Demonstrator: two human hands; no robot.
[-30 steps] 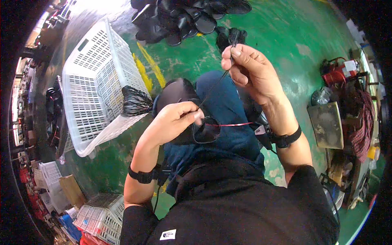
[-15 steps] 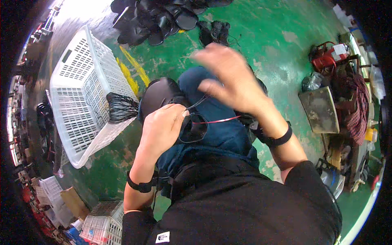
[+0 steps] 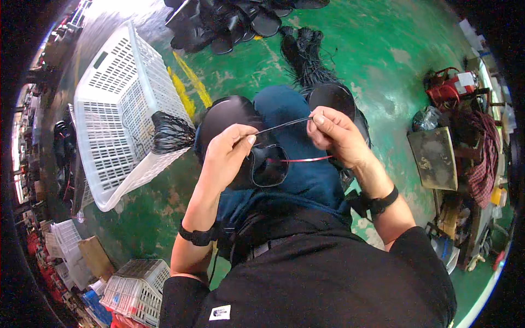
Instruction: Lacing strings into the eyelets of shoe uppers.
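Observation:
A thin black cord (image 3: pixel 283 126) is stretched between my two hands above my lap. Its left end is pinched in my left hand (image 3: pixel 227 148), thumb against forefinger. My right hand (image 3: pixel 338 134) grips the other end between thumb and fingers, a little higher and further away. Under my left hand, a smooth dark leather-like piece (image 3: pixel 227 116) covers my left knee. A smaller black piece with a rounded, stitched-looking edge (image 3: pixel 270 167) lies beside it, its kind unclear. Another dark rounded piece (image 3: pixel 331 97) rests on my right knee. A narrow red strip (image 3: pixel 306 159) crosses my thighs.
To the left stands a white plastic basket (image 3: pixel 104 117), with a bundle of black cords (image 3: pixel 170 133) hanging over its rim. More cords (image 3: pixel 305 54) lie beyond my right knee. Black rounded pieces (image 3: pixel 224 24) are heaped on the far floor. A red machine (image 3: pixel 445 90) stands right.
My right hand, blurred and open earlier, has come down and now grips the cord's end. The cord is pulled straight. My view has shifted slightly.

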